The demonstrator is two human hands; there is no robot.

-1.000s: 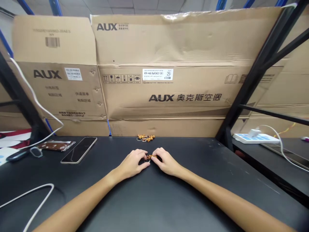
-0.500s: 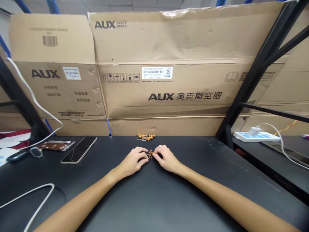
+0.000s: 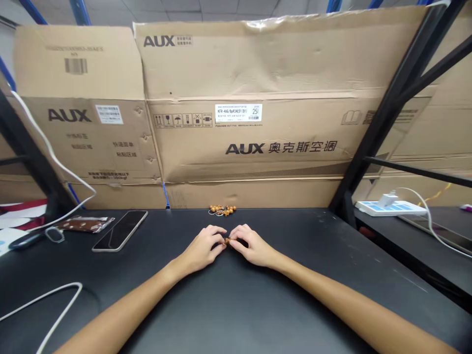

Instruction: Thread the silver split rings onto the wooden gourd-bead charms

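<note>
Between the two hands: a small clump of brown beads [image 3: 227, 241], mostly hidden by the fingers, at the middle of the black table top [image 3: 280, 300].
Grip: together and closed on the beads from both sides; the fingertips of both hands meet there.
Left hand [image 3: 201, 247]: fingers curled inward, pinching the clump's left side.
Right hand [image 3: 251, 247]: fingers bent toward the left hand, pinching the clump's right side.
Far table edge: a second cluster of brown beads with metal rings [image 3: 222, 210], directly ahead of the hands and well apart from them, against the cartons.
Left of the hands: a smartphone [image 3: 120, 230] lying face up, beside a brown foil packet [image 3: 85, 224]; a white cable [image 3: 47, 306] curves across the near left corner.
Right, on a lower bench: a white power strip [image 3: 387, 208] with a charger plugged in.
Behind: large cardboard AUX air-conditioner cartons [image 3: 245, 142] standing on edge, and a black steel rack upright [image 3: 383, 113].
</note>
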